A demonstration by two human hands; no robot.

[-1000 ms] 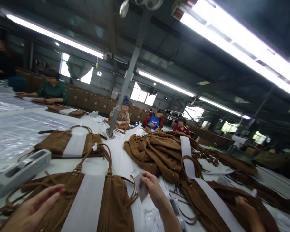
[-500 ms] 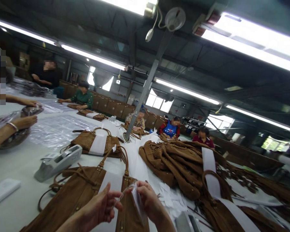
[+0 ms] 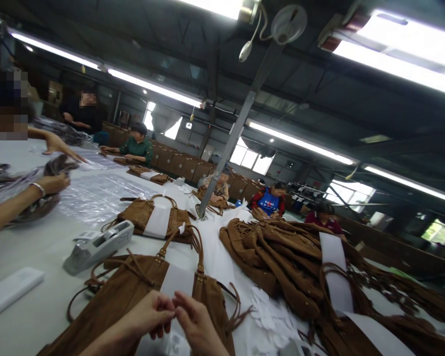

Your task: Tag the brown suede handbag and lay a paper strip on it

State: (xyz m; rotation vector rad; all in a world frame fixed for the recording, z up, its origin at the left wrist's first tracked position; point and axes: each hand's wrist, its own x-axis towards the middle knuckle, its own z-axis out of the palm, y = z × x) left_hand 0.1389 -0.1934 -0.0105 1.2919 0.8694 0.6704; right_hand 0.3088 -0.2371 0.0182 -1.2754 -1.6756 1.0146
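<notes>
A brown bag (image 3: 133, 291) with two upright handles lies on the table in front of me, a white paper band (image 3: 178, 282) across it. Over the band, my left hand (image 3: 154, 314) is closed, thumb and fingers pressed together on something I cannot make out. My right hand (image 3: 195, 321) meets it at the fingertips, its fingers partly bent and also closed on something too small to name. Something clear and shiny shows below the hands, blurred.
A grey tape dispenser (image 3: 98, 247) and a white box (image 3: 13, 291) stand at left. Another brown bag (image 3: 133, 215) lies behind. Brown bags (image 3: 274, 257) are piled at right, beside white paper slips (image 3: 270, 309). A co-worker's hands (image 3: 55, 184) handle plastic at far left.
My hands have come together at the fingertips; the clear strip and plastic piece between them no longer show there. The co-worker's far hand has opened and reached out. The view has shifted slightly.
</notes>
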